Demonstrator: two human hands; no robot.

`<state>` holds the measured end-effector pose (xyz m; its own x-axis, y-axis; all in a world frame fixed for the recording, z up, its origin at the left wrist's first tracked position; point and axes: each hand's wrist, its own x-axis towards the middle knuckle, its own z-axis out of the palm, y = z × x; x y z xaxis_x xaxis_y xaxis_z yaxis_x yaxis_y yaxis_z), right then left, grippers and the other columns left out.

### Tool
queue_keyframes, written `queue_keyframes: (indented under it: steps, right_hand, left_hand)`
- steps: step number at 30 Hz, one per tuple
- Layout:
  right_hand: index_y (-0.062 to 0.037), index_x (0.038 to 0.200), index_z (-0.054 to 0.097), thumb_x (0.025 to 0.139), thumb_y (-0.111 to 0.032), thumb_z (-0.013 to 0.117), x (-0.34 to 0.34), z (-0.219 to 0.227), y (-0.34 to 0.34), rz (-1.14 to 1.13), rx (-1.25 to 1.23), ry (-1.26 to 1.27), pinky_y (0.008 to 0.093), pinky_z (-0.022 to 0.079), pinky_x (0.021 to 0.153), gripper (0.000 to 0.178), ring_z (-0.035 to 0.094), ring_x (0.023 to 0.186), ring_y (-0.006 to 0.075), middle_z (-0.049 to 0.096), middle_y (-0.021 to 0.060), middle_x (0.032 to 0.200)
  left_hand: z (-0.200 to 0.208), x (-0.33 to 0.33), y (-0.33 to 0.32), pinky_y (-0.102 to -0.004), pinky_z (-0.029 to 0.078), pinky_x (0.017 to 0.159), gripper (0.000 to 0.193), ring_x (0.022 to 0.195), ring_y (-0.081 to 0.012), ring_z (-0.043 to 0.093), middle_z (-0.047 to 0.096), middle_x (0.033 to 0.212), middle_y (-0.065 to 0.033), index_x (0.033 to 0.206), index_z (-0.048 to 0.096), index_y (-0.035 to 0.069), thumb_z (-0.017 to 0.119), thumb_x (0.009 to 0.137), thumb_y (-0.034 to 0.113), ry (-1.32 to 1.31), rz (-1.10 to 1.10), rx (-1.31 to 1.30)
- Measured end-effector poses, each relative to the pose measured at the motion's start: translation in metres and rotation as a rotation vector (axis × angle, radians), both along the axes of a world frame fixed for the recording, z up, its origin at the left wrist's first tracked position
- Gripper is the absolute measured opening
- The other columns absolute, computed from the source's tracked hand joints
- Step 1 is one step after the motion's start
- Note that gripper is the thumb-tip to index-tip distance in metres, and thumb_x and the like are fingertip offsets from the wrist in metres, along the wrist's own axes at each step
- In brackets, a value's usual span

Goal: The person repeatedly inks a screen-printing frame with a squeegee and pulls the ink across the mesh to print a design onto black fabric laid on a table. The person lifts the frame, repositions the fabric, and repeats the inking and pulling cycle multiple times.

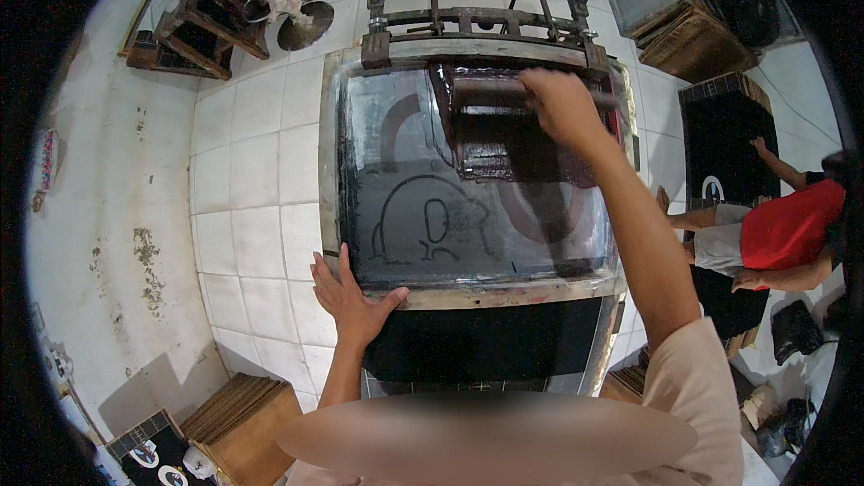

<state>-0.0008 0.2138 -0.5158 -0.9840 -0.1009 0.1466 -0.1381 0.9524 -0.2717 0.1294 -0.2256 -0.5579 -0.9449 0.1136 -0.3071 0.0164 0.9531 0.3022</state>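
A screen-printing frame lies before me, its grey mesh showing a dark elephant-like outline and curved reddish shapes. Dark maroon ink is spread wet over the mesh's upper right part. Above that ink my right hand is closed on a squeegee, a dark bar partly smeared by motion. My left hand rests at the near left corner of the frame, fingers spread along the left side and thumb on the near edge. Black material shows below the frame's near side.
Metal hinge hardware joins the frame's far side. A person in a red top stands at the right beside a black-topped stack. Stacked boards sit at the lower left. A wooden stand is at the far left on tiles.
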Motion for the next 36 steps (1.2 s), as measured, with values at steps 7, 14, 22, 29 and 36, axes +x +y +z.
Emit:
queue_keyframes:
  steps: [7, 14, 22, 29, 36]
  right_hand:
    - [-0.0094, 0.096, 0.063, 0.081, -0.005, 0.069, 0.064, -0.023, -0.031, -0.030, 0.025, -0.037, 0.0505, 0.047, 0.082, 0.017, 0.065, 0.095, 0.0411, 0.068, 0.0156, 0.094]
    - [-0.0120, 0.119, 0.069, 0.086, -0.013, 0.076, -0.103, -0.040, 0.060, -0.053, 0.012, -0.195, 0.0521, 0.054, 0.088, 0.034, 0.070, 0.103, 0.0422, 0.074, 0.0205, 0.105]
    - [-0.0094, 0.112, 0.071, 0.085, 0.001, 0.058, 0.034, -0.020, -0.047, -0.127, 0.059, 0.246, 0.0511, 0.046, 0.093, 0.032, 0.065, 0.110, 0.0358, 0.071, 0.0139, 0.118]
    - [-0.0091, 0.112, 0.069, 0.088, -0.005, 0.063, -0.058, -0.038, 0.016, -0.092, 0.105, 0.124, 0.0517, 0.048, 0.085, 0.026, 0.067, 0.104, 0.0387, 0.073, 0.0143, 0.106]
    - [-0.0078, 0.104, 0.068, 0.083, -0.003, 0.060, 0.046, -0.047, -0.018, -0.129, 0.115, -0.054, 0.0494, 0.046, 0.088, 0.023, 0.066, 0.104, 0.0377, 0.071, 0.0150, 0.105]
  left_hand:
    - [-0.001, 0.000, -0.004, -0.0649, 0.012, 0.121, 0.133, 0.155, -0.0519, 0.007, 0.003, 0.166, -0.0365, 0.165, 0.018, 0.014, 0.089, 0.065, 0.067, 0.046, -0.012, 0.065]
    - [0.001, 0.001, -0.003, -0.0640, 0.015, 0.119, 0.133, 0.154, -0.0526, 0.010, 0.004, 0.165, -0.0379, 0.165, 0.020, 0.013, 0.088, 0.065, 0.069, 0.035, -0.012, 0.070]
    - [0.004, -0.001, -0.002, -0.0629, 0.016, 0.119, 0.133, 0.154, -0.0511, 0.012, 0.008, 0.165, -0.0361, 0.164, 0.020, 0.015, 0.089, 0.063, 0.068, 0.005, 0.012, 0.074]
    - [0.002, 0.001, 0.001, -0.0635, 0.017, 0.119, 0.133, 0.154, -0.0507, 0.014, 0.006, 0.166, -0.0355, 0.165, 0.021, 0.017, 0.091, 0.062, 0.066, 0.025, 0.027, 0.042]
    - [0.016, 0.002, -0.022, -0.0552, 0.026, 0.122, 0.115, 0.154, -0.0486, 0.021, 0.010, 0.169, -0.0301, 0.156, 0.040, 0.020, 0.100, 0.059, 0.037, 0.018, -0.123, 0.173]
